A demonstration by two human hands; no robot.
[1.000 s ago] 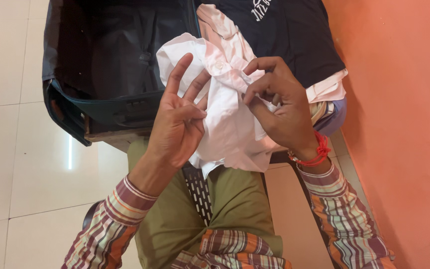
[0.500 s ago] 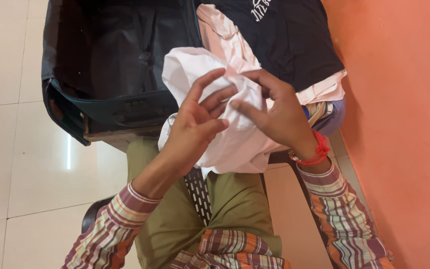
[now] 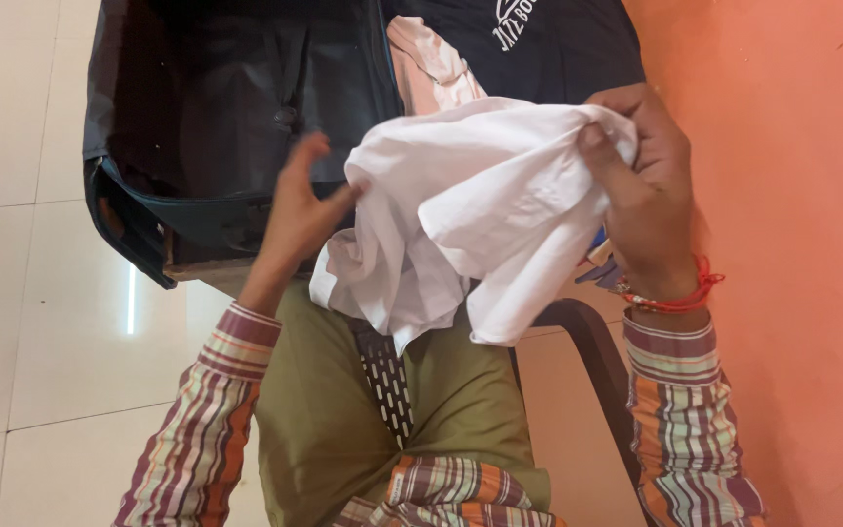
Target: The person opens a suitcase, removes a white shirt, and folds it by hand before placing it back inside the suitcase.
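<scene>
white cloth held up over the lap

an open black suitcase [image 3: 236, 146] with a soft, dull fabric lining lies just beyond the knees, a dark printed garment [image 3: 539, 49] and a pale pink one [image 3: 431, 63] inside it. an orange wall [image 3: 792, 244] rises at the right, glossy pale tiles [image 3: 31, 293] spread at the left, and a dark curved chair arm [image 3: 587, 332] shows below. the white cloth [image 3: 461, 215], thin and creased, hangs above the olive trousers [image 3: 343, 410], its long axis running from upper right down to lower left. the right hand [image 3: 646, 195] pinches its upper right corner shut between thumb and fingers. the left hand [image 3: 300, 210] is open, fingers spread, blurred, touching the cloth's left edge.
</scene>
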